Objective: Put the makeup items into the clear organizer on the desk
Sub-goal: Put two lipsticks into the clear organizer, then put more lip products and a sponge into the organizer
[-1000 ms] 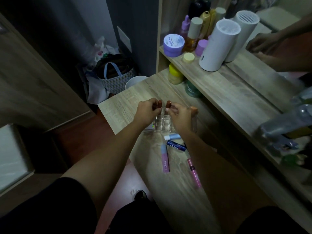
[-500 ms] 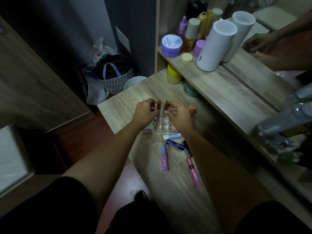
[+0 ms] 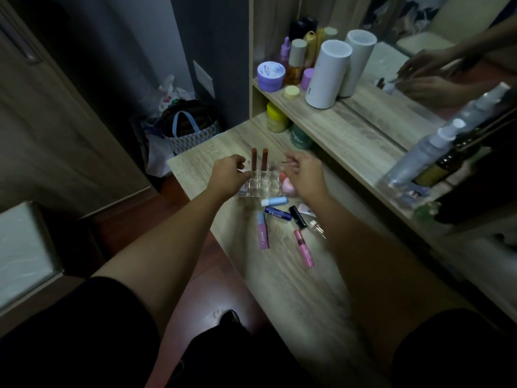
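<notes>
The clear organizer (image 3: 260, 186) stands on the wooden desk (image 3: 293, 275). Two brown lipstick tubes (image 3: 259, 159) stand upright in its far slots. My left hand (image 3: 228, 172) hovers at its left side, my right hand (image 3: 303, 170) at its right; both are loosely curled and hold nothing. Near the organizer lie a light blue tube (image 3: 275, 201), a dark blue Nivea stick (image 3: 277, 213), a black tube (image 3: 297, 217), a pink-and-blue tube (image 3: 263, 235), a pink gloss (image 3: 303, 247), a pink sponge (image 3: 286, 186) and a small clear item (image 3: 317, 228).
A shelf (image 3: 335, 127) on the right carries a white cylinder (image 3: 327, 74), a purple jar (image 3: 270, 76), bottles and a spray bottle (image 3: 419, 155). A mirror behind it reflects hands. A yellow jar (image 3: 277, 117) and a green jar (image 3: 300, 137) stand under the shelf. A bag (image 3: 187, 130) sits on the floor.
Both hands let go of the two brown tubes, which now stand in the organizer, and drew apart to either side. My right arm shifted, uncovering the black tube and small clear item.
</notes>
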A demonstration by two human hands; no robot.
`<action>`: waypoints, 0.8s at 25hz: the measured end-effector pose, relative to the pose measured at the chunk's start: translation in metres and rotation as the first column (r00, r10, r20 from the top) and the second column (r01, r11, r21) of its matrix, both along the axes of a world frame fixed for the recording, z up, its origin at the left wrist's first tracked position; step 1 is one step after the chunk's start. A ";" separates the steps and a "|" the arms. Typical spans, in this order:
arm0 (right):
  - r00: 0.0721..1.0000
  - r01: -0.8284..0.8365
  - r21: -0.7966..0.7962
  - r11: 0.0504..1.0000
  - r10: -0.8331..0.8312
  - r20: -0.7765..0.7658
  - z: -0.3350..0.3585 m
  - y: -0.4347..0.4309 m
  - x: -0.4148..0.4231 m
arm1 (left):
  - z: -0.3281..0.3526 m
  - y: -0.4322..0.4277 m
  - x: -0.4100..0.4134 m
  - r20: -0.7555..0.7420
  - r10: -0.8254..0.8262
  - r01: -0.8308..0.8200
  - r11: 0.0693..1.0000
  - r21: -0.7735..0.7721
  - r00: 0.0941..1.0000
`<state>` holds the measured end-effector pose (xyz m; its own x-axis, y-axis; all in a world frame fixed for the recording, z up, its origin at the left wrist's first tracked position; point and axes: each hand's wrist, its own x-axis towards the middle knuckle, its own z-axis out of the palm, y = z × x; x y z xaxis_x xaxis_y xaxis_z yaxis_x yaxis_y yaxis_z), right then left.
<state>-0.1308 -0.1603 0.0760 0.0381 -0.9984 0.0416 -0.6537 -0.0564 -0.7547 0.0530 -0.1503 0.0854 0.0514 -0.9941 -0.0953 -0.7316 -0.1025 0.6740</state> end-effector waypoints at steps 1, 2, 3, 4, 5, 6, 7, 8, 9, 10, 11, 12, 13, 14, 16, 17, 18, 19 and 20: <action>1.000 -0.002 0.003 1.000 0.002 -0.017 -0.001 0.009 -0.004 | -0.001 0.009 -0.004 0.004 -0.006 0.006 1.000 -0.002 1.000; 0.999 -0.001 0.008 1.000 0.002 -0.032 -0.004 0.018 -0.009 | -0.004 0.019 -0.008 0.011 -0.012 0.012 1.000 0.000 1.000; 0.999 0.003 0.019 1.000 -0.002 -0.041 -0.007 0.028 -0.013 | -0.007 0.027 -0.012 0.020 -0.016 0.016 1.000 0.009 1.000; 0.999 0.008 0.038 0.999 -0.007 -0.040 -0.011 0.037 -0.016 | -0.011 0.035 -0.016 0.025 -0.021 0.021 0.999 0.026 0.999; 0.999 0.013 0.055 0.998 -0.011 -0.034 -0.015 0.047 -0.020 | -0.016 0.044 -0.020 0.020 -0.026 0.025 0.998 0.051 0.999; 1.000 0.013 0.069 0.998 -0.012 -0.025 -0.019 0.056 -0.024 | -0.021 0.052 -0.023 0.008 -0.028 0.027 0.997 0.076 1.000; 1.000 0.015 0.082 0.996 -0.013 -0.017 -0.024 0.064 -0.028 | -0.026 0.060 -0.027 -0.001 -0.030 0.029 0.995 0.097 1.000; 1.000 0.022 0.096 0.995 -0.021 -0.015 -0.029 0.072 -0.032 | -0.031 0.067 -0.030 0.002 -0.032 0.032 0.994 0.108 0.999; 0.999 0.032 0.104 0.994 -0.030 -0.020 -0.033 0.079 -0.036 | -0.036 0.074 -0.032 0.013 -0.033 0.031 0.993 0.116 0.999; 0.999 0.040 0.110 0.993 -0.037 -0.024 -0.037 0.085 -0.040 | -0.041 0.080 -0.034 0.020 -0.032 0.029 0.992 0.123 0.999; 0.999 0.045 0.121 0.992 -0.042 -0.023 -0.041 0.089 -0.043 | -0.044 0.087 -0.036 0.022 -0.029 0.026 0.992 0.127 0.999; 0.999 0.046 0.135 0.990 -0.044 -0.019 -0.045 0.094 -0.046 | -0.048 0.092 -0.038 0.024 -0.026 0.023 0.992 0.124 0.999; 0.999 0.047 0.150 0.988 -0.044 -0.024 -0.049 0.099 -0.048 | -0.052 0.097 -0.042 0.028 -0.019 0.015 0.993 0.118 0.999; 0.998 0.047 0.161 0.986 -0.042 -0.037 -0.053 0.105 -0.050 | -0.056 0.102 -0.045 0.035 -0.003 -0.001 0.994 0.113 0.999; 0.996 0.065 0.173 0.983 -0.052 -0.075 -0.062 0.116 -0.053 | -0.061 0.110 -0.053 0.046 0.047 -0.052 0.991 0.121 0.998; 0.994 0.078 0.170 0.982 -0.064 -0.089 -0.066 0.123 -0.054 | -0.063 0.113 -0.056 0.047 0.073 -0.079 0.989 0.129 0.996; 0.993 0.086 0.168 0.982 -0.071 -0.098 -0.070 0.128 -0.054 | -0.065 0.115 -0.058 0.047 0.097 -0.102 0.985 0.138 0.994; 0.992 0.091 0.174 0.981 -0.074 -0.102 -0.073 0.133 -0.053 | -0.068 0.116 -0.060 0.048 0.116 -0.122 0.981 0.149 0.992; 0.991 0.100 0.179 0.979 -0.082 -0.103 -0.076 0.136 -0.053 | -0.070 0.118 -0.061 0.050 0.131 -0.137 0.979 0.151 0.990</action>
<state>-0.1833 -0.0243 -0.0001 -0.0581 -0.9882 -0.1420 -0.7189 0.1401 -0.6809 -0.0085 -0.0325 0.0158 0.1898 -0.9517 -0.2412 -0.7299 -0.3011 0.6137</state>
